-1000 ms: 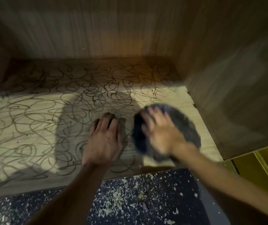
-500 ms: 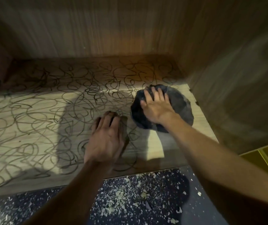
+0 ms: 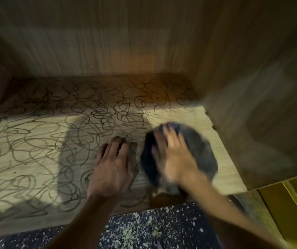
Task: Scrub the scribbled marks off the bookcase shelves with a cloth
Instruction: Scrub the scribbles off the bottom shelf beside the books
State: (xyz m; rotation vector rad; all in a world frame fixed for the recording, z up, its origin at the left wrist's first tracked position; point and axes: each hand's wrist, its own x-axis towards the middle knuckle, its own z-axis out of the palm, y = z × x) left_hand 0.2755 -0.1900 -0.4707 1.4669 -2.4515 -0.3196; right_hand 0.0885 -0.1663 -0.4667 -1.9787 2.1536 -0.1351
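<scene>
Here, right hand (image 3: 175, 159) blurred on dark cloth (image 3: 198, 150), fingers indistinct

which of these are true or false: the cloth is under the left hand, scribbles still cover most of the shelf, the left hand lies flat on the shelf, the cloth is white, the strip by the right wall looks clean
1. The cloth is under the left hand. False: it lies under the right hand.
2. Scribbles cover most of the shelf. True.
3. The left hand lies flat on the shelf, holding nothing. True.
4. The cloth is white. False: it is dark grey.
5. The strip of shelf by the right wall looks free of marks. True, as far as the blur shows.
</scene>
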